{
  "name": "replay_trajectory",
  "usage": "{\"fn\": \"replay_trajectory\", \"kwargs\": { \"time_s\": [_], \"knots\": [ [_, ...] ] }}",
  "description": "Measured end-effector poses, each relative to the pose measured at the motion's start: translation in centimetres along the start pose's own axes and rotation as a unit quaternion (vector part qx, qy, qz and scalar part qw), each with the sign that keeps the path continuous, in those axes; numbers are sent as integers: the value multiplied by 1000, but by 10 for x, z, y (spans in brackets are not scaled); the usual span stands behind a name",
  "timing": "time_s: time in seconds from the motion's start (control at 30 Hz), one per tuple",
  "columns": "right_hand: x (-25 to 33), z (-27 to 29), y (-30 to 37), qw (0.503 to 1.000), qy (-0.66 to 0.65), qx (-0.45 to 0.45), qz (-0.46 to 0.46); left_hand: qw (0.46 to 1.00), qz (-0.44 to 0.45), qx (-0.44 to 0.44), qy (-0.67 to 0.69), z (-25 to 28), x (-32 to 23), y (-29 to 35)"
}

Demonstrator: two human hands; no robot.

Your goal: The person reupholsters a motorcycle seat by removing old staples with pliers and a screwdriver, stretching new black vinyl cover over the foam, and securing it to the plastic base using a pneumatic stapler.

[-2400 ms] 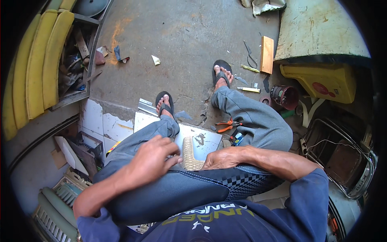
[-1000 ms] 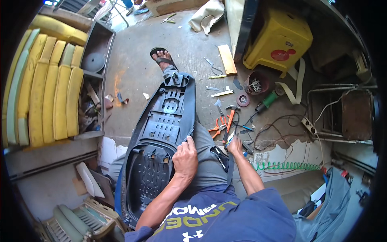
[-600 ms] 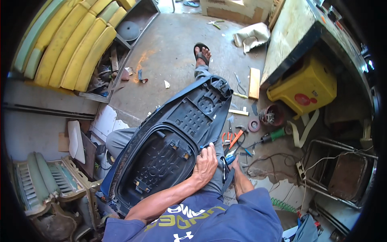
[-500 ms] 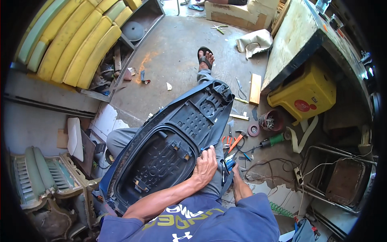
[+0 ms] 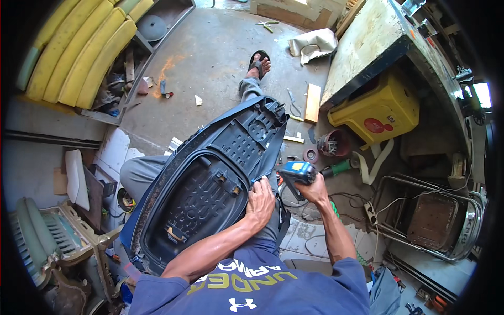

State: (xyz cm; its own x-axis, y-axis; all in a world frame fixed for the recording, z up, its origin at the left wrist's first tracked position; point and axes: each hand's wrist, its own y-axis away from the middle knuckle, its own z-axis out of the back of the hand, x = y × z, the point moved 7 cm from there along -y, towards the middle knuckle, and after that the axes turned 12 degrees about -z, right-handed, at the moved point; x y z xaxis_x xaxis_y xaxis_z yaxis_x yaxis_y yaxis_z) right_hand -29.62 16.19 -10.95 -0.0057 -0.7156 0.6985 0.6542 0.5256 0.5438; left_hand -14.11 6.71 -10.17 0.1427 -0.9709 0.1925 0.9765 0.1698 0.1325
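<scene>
Up came the right hand (image 5: 315,189), wrapped round a blue tool (image 5: 299,170), its kind unclear, beside the upturned seat (image 5: 202,184) across the legs (image 5: 147,178); the left hand (image 5: 261,200) kept pinching the edge of its cover (image 5: 272,152).

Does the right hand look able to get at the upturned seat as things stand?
Probably yes: the right hand holds a blue power tool just beside the upturned seat, with nothing visibly blocking.

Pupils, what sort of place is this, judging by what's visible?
Probably a seat-upholstery workshop: an upturned motorcycle seat, yellow foam pads at upper left, and a blue power tool in the right hand.
</scene>
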Motion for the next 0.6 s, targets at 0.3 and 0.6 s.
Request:
{"fn": "replay_trajectory", "kwargs": {
  "time_s": [0.3, 0.6],
  "knots": [
    [66, -32, -15, 970, 216, 90, 68, 998, 11, 35, 49, -16, 0, 2],
    [82, -51, -19, 939, 333, 90, -2, 992, -9, 108, 68, -13, -12, 15]
  ]
}}
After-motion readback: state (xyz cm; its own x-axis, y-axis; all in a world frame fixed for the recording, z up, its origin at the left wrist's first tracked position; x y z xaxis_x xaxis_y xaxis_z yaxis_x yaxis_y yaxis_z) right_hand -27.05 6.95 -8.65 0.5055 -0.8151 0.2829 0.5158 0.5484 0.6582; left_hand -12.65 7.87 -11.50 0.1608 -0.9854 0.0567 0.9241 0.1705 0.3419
